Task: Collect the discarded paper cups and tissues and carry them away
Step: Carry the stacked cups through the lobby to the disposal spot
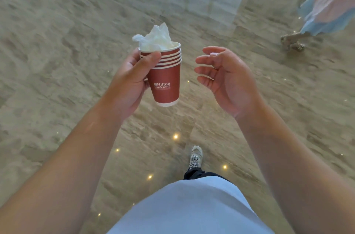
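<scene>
The left hand held a stack of red cups (nested one in another), thumb curled over the rims. White tissue poked out of the top cup. The right hand hung beside them, fingers loose, holding nothing.

A: Stack of cups: what material?
B: Matt red paper, white rolled rims; crumpled soft white tissue in the top one.
A: And the floor?
B: Polished beige stone, glossy, mirroring small lights.
</scene>
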`<state>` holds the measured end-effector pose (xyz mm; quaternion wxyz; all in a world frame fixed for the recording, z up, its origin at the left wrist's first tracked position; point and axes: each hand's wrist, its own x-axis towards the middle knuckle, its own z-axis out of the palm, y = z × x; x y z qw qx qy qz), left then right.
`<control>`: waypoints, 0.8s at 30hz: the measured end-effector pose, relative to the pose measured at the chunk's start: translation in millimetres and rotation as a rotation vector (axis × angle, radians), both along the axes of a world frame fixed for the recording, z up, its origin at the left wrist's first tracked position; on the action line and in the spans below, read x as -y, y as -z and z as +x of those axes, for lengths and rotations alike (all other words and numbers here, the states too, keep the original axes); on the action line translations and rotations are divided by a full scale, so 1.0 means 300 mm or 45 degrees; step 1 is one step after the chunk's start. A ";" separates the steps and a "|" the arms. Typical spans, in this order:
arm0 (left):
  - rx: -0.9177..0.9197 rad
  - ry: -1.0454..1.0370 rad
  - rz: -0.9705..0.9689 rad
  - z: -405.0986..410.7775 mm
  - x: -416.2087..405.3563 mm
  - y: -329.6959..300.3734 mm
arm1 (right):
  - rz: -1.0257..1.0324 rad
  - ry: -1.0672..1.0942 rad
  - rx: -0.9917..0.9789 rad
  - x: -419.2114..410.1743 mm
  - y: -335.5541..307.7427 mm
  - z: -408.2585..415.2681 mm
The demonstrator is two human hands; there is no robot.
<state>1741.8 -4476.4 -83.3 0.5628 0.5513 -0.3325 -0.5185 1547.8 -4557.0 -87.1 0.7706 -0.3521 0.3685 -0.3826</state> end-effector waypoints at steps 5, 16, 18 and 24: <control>-0.007 -0.010 -0.013 0.027 0.244 -0.016 | -0.022 -0.012 0.003 0.234 -0.025 0.031; -0.051 0.036 -0.025 0.234 0.620 0.037 | -0.038 -0.011 -0.014 0.578 -0.006 0.237; -0.071 0.059 -0.034 0.303 0.700 0.060 | -0.038 0.005 -0.036 0.643 0.005 0.309; -0.116 0.126 -0.063 0.589 0.987 0.072 | -0.032 0.088 -0.104 0.887 -0.018 0.588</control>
